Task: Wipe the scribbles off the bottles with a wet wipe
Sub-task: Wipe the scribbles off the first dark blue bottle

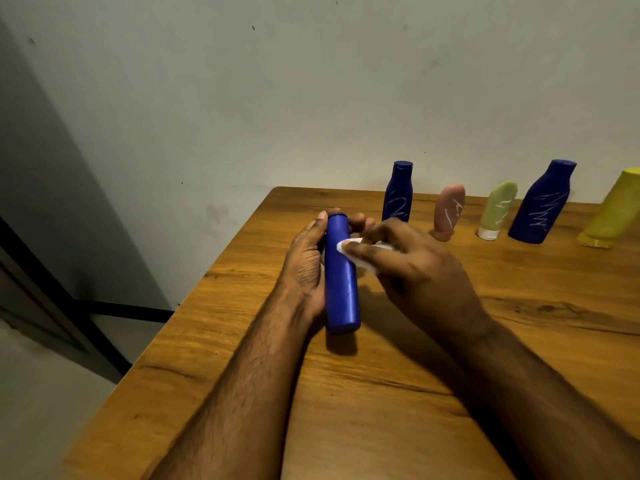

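Observation:
My left hand (pixel 306 268) grips a tall blue bottle (pixel 341 289) just above the wooden table, thumb on its left side and fingers wrapped behind. With my right hand (pixel 412 268) I pinch a white wet wipe (pixel 349 249) and press it against the bottle's upper right side. No scribble shows on the side facing me. Along the wall stand a blue bottle (pixel 397 192) with white scribbles, a pink tube (pixel 449 211), a pale green tube (pixel 498 211), a larger blue bottle (pixel 542 202) with white scribbles and a yellow bottle (pixel 613 213).
The wooden table (pixel 381 393) ends at its left edge close to my left forearm, with floor and a dark door frame (pixel 52 289) beyond. A plain wall (pixel 311 98) rises right behind the row of bottles.

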